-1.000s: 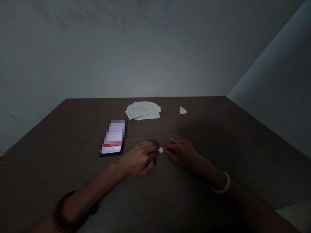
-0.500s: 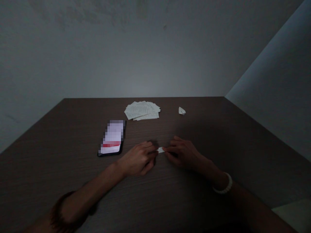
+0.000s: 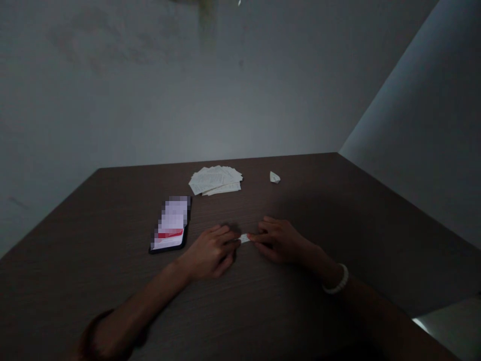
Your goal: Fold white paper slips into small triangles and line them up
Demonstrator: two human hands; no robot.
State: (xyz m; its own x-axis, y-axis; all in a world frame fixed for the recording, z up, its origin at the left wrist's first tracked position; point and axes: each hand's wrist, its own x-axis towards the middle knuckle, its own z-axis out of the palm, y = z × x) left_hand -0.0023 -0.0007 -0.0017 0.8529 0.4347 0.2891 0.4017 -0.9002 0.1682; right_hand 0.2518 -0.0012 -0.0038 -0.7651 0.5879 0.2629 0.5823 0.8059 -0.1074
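Note:
A small white piece of folded paper (image 3: pixel 244 238) lies on the dark wooden table between my two hands. The fingertips of my left hand (image 3: pixel 214 251) close on its left end. At the other end, the fingers of my right hand (image 3: pixel 278 240) press on the paper, index finger and thumb toward it. Most of the paper is hidden under my fingers. Left of my left hand rests a phone (image 3: pixel 172 220) with a lit, blurred screen.
Beyond the hands, a fanned stack of printed paper sheets (image 3: pixel 216 180) lies near the table's far edge. To its right sits a small folded white paper (image 3: pixel 274 177). A grey wall (image 3: pixel 225 100) rises behind the table (image 3: pixel 112 210).
The view has tilted and shifted slightly, so the table things appear lower and a little further left. Both hands stay at the small paper, with a bit more of it showing.

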